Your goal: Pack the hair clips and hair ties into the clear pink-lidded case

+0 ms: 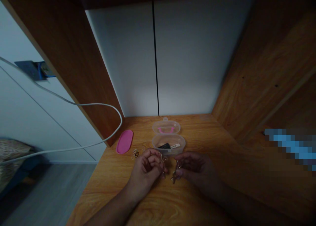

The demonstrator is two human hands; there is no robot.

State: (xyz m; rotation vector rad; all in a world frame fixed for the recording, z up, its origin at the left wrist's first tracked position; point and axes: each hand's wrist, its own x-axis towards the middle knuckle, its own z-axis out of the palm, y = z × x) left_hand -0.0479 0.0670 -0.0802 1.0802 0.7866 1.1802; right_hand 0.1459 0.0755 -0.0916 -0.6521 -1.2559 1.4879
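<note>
While the see-through box [182,148] stands open just beyond my two hands, its long axis running from left to right, I hold a small shiny piece [173,179] in my right hand [197,170], pinched between the fingers and pointing to the near side. My left hand [146,171], just beside it on the left, has its fingers curled narrowly around a thin shiny strand [161,159]; whether the two are joined, I cannot tell.
</note>
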